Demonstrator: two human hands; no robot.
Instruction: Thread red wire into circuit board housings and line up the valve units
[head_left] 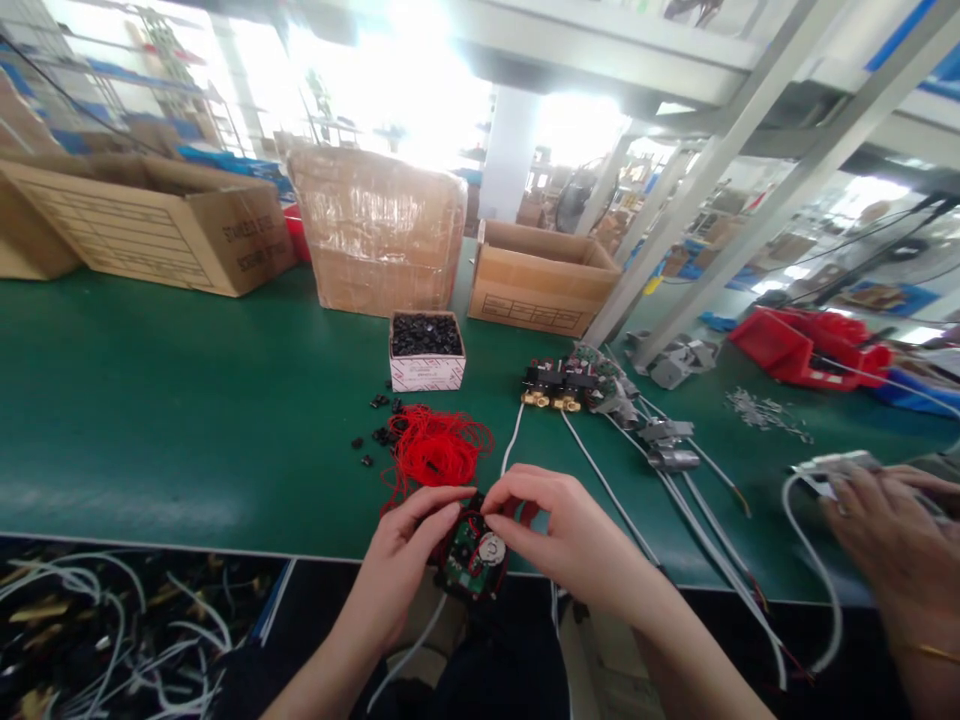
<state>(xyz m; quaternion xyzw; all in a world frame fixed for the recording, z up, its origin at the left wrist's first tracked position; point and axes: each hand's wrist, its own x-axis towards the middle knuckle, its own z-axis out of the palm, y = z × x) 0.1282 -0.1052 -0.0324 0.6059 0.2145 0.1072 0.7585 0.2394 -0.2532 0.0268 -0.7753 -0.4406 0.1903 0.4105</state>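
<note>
Both my hands hold a small green circuit board [471,562] with a round silver part and red wires, just in front of the green table's [187,420] near edge. My left hand [409,545] grips its left side with curled fingers. My right hand [559,525] pinches at its top right, fingers closed. A tangle of red wires [437,447] lies on the table right behind my hands. Small black parts [379,432] are scattered to its left.
A white box of black parts [426,352] stands behind the red wires. Brass-fitted valves [555,385] and cabled assemblies [660,440] lie to the right. Cardboard boxes [375,230] line the back. Another person's hand [885,520] works at the right edge. White cables [112,620] fill a bin below left.
</note>
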